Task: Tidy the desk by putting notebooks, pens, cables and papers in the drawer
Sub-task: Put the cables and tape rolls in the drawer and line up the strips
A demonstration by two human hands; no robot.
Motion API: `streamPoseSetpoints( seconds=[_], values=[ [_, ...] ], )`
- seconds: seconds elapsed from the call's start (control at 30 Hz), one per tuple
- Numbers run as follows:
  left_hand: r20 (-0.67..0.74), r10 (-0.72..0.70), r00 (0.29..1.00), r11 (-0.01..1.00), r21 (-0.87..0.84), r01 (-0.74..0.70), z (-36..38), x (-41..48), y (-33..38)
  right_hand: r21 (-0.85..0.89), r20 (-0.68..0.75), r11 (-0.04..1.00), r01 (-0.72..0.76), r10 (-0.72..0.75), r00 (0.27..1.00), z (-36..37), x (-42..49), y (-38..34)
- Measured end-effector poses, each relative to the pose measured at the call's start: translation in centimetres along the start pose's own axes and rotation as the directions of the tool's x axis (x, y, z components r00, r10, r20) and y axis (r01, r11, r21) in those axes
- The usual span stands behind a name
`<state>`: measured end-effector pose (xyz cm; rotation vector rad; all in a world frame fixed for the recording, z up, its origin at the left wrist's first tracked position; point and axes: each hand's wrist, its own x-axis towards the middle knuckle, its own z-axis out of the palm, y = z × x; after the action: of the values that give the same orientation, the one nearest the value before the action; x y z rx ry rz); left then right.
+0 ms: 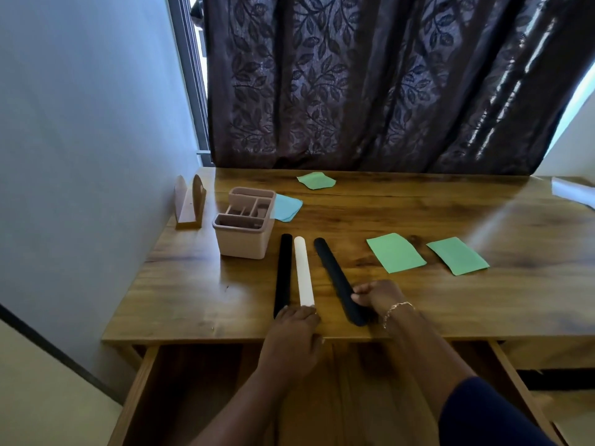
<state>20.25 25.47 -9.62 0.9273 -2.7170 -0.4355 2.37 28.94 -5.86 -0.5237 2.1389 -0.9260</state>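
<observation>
Three long flat strips lie near the desk's front edge: a black strip [282,272], a white strip [303,274] and a dark strip [336,278] angled to the right. My left hand [294,339] rests over the near ends of the black and white strips. My right hand [380,297] grips the dark strip near its lower end. Below the desk edge the wooden drawer [151,391] stands pulled out, and my forearms cross above it. Green papers [395,252] [457,255] [316,180] and a blue paper [286,207] lie on the desktop.
A pink compartment organizer [244,233] stands left of the strips. A wooden stand [190,204] sits by the left wall. A white object [573,191] lies at the far right edge. A dark patterned curtain [370,85] hangs behind the desk [418,304].
</observation>
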Motion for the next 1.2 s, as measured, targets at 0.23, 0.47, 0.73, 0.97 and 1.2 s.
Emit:
streamPoseSetpoints(
  seconds=[0.23, 0.47, 0.73, 0.97, 1.2],
  values=[
    [-0.207, -0.412, 0.887, 0.759, -0.617, 0.209, -0.3, 0.3, 3.0, -0.014, 0.253, 0.988, 0.151, -0.142, 0.957, -6.7, -2.6, 4.7],
    [0.189, -0.546, 0.817, 0.225, -0.906, 0.359, 1.6, -0.9, 6.8, -0.187, 0.379, 0.935, 0.302, -0.215, 0.9, -12.0, -2.5, 9.4],
    [0.464, -0.587, 0.663, 0.235, -0.686, 0.689, 6.8, -2.7, 7.9, -0.456, 0.441, 0.822, 0.341, -0.124, 0.889, -11.6, -0.6, 14.6],
    [0.345, -0.643, 0.684, 0.508, -0.476, 0.718, 9.7, -2.5, 7.3, -0.555, 0.378, 0.794, 0.248, -0.025, 0.926, -9.5, 1.0, 17.7],
    [0.349, -0.632, 0.692, 0.638, -0.272, 0.72, 11.4, -2.7, 7.4, -0.675, 0.328, 0.692, 0.256, -0.029, 0.944, -8.2, 1.4, 19.3]
  ],
)
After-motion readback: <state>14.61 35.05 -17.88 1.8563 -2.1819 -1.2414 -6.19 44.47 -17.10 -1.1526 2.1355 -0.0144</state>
